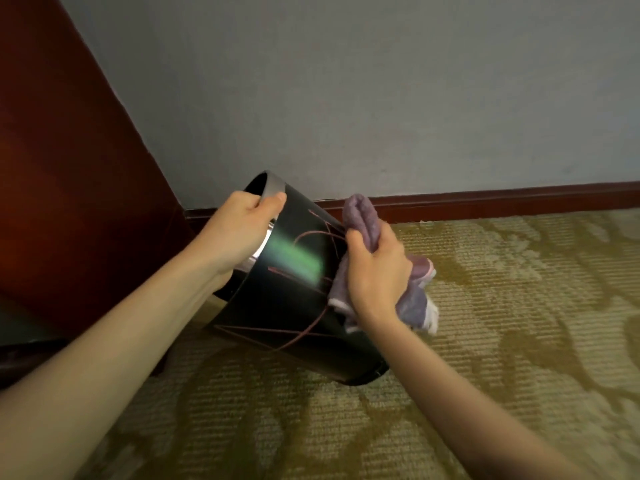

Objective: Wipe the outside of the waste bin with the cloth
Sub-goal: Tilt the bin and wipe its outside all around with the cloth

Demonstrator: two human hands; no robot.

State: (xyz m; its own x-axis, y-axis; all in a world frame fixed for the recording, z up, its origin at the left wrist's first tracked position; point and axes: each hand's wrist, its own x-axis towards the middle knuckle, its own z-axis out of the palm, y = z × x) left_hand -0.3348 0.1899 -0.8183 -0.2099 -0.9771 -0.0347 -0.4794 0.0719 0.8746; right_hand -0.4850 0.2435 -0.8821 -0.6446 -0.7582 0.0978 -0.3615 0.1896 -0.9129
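blk bin [294,299] w/ red lines, purple cloth [362,220]

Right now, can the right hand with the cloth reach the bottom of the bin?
Probably yes. The right hand holds the cloth against the side of the bin, the left hand tilts it by the rim, and the dark wall down to the base looks bare.
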